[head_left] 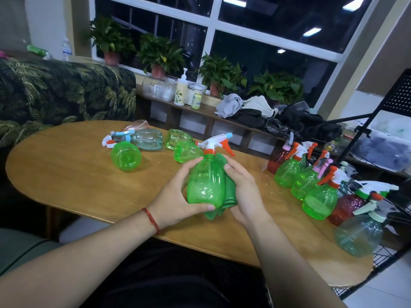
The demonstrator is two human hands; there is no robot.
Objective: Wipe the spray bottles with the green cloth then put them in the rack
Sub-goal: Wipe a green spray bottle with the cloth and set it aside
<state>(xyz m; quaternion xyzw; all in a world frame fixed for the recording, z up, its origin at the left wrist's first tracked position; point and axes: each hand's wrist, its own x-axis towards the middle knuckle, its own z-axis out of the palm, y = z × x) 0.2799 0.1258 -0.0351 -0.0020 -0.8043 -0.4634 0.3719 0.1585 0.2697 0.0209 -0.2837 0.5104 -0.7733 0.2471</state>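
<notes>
While one bottle [204,183] is gripped over the table [66,174] by the left hand [178,196], the cloth [230,191] is held against it by the right hand [243,192]. Lying bottles [125,155] are judged unwiped; standing bottles [287,174] are grouped by the rack [388,255].

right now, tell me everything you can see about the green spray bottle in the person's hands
The green spray bottle is translucent green plastic with a ribbed, rounded body, an orange collar, a white spray head, an orange trigger and a blue nozzle tip. It looks empty and is held about upright above the table, nozzle pointing right. The left hand grips its left side and base; the right hand holds the green cloth against its right side.
</notes>
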